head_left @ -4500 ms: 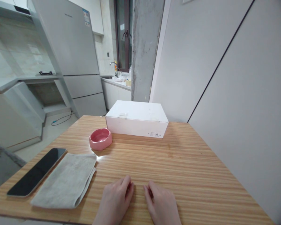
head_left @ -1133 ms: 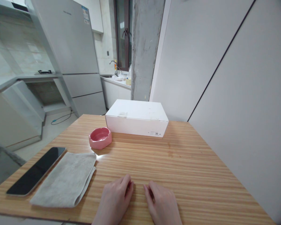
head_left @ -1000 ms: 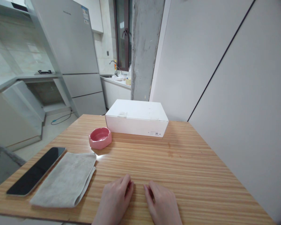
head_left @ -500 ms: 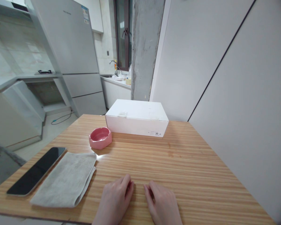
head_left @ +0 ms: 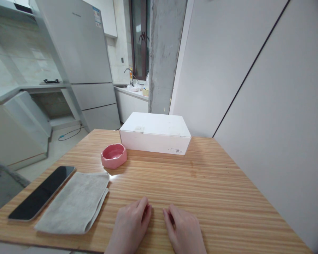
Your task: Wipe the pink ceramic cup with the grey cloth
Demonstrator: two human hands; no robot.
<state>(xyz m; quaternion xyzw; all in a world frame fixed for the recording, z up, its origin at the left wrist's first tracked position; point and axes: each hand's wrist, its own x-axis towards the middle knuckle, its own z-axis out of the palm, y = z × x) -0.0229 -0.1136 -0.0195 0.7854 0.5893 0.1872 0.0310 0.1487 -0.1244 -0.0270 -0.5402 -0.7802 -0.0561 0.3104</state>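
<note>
A: Hand status?
B: Left hand and right hand rest palm-down on the desk, loosely curled, holding nothing.
A: Nearest item?
B: Folded cloth, just left of the left hand.

Folded grey cloth, flat on the wooden table, left of the hands

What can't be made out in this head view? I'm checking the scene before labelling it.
- White box: shut lid hides the contents; label print too small to read.
- Left hand and right hand: wrists cut off by the bottom edge; palms face down on the table, undersides hidden.
- Folded cloth: covers whatever lies beneath.
- Phone: screen dark.
- Pink dish: the near rim hides part of its floor.
</note>
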